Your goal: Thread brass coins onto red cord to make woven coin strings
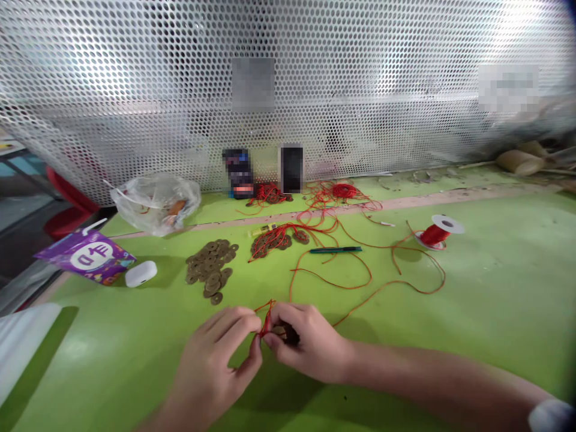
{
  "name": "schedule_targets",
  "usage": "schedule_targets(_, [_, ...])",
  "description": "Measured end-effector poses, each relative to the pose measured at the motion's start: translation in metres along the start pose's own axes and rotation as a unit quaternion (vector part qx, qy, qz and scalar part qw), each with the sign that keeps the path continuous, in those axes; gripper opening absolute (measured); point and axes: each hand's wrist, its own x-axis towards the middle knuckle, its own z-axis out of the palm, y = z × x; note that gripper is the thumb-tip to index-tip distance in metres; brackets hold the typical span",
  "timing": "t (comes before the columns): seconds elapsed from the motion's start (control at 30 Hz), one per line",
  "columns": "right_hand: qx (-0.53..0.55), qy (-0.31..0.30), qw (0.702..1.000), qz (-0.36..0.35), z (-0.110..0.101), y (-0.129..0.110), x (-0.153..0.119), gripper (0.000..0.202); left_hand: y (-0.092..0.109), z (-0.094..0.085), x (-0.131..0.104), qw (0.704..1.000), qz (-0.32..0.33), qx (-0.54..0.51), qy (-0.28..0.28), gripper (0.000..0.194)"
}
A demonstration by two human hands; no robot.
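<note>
My left hand (pixel 216 360) and my right hand (pixel 306 345) meet low in the middle of the green table (pixel 495 312). Both pinch a piece of red cord (pixel 266 321) between thumb and fingers. My right hand also cups some dark coins (pixel 290 333) tied on that cord. The cord trails away from my hands to the right and back toward a red spool (pixel 438 231). A heap of loose bronze coins (pixel 211 270) lies behind my left hand. A second bunch of coins strung on red cord (pixel 274 240) lies further back.
A teal pen (pixel 335 249) lies mid-table. A white earbud case (pixel 140 273), a purple packet (pixel 87 257) and a clear plastic bag (pixel 155 201) sit at left. Two phones (pixel 291 168) lean on the perforated metal screen (pixel 315 90), with tangled red cord (pixel 342 192) beside them.
</note>
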Motion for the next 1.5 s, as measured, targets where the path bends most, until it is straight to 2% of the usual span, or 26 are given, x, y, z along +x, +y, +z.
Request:
schedule_targets(0.1, [0.005, -0.012, 1.000, 0.009, 0.001, -0.001, 0.000, 0.007, 0.002, -0.005, 0.003, 0.988, 0.090, 0.123, 0.023, 0.014])
schedule_targets(0.17, [0.016, -0.013, 1.000, 0.020, 0.001, -0.002, 0.001, 0.007, 0.003, -0.007, 0.005, 0.979, 0.117, 0.164, 0.034, 0.014])
schedule_targets(0.23, [0.033, -0.013, 0.999, 0.030, 0.000, -0.004, 0.001, 0.007, 0.003, -0.007, 0.005, 0.985, 0.097, 0.139, 0.029, 0.013])
schedule_targets(0.33, [0.052, -0.009, 0.998, 0.041, -0.002, -0.005, 0.003, 0.006, 0.000, -0.004, 0.004, 0.998, 0.032, 0.050, 0.005, 0.013])
schedule_targets(0.43, [0.057, -0.011, 0.997, 0.051, -0.003, -0.005, 0.004, 0.005, -0.002, -0.001, 0.002, 1.000, -0.003, 0.006, -0.008, 0.014])
schedule_targets(0.5, [0.059, -0.020, 0.997, 0.049, -0.003, -0.005, 0.004, 0.006, -0.002, -0.002, 0.001, 0.999, 0.011, 0.036, 0.000, 0.014])
schedule_targets(0.6, [0.059, -0.030, 0.997, 0.040, -0.001, -0.006, 0.004, 0.008, 0.000, -0.004, 0.003, 0.987, 0.081, 0.138, 0.021, 0.014])
schedule_targets(0.67, [0.062, -0.025, 0.997, 0.042, 0.000, -0.007, 0.004, 0.008, 0.002, -0.005, 0.005, 0.980, 0.102, 0.170, 0.022, 0.014])
schedule_targets(0.87, [0.072, -0.001, 0.996, 0.048, -0.002, -0.005, 0.004, 0.005, 0.000, -0.003, 0.006, 0.998, 0.031, 0.055, -0.011, 0.013])
schedule_targets(1.1, [0.064, 0.000, 0.996, 0.065, -0.002, -0.004, 0.005, 0.006, 0.002, -0.006, 0.008, 0.990, 0.066, 0.125, -0.001, 0.018])
schedule_targets(1.3, [0.067, -0.002, 0.995, 0.072, -0.003, -0.007, 0.006, 0.008, -0.008, -0.008, 0.005, 0.995, 0.036, 0.094, 0.021, 0.012])
schedule_targets(1.5, [0.073, 0.000, 0.995, 0.073, -0.003, -0.006, 0.005, 0.005, -0.007, -0.005, 0.001, 0.998, -0.025, -0.016, -0.056, 0.014])
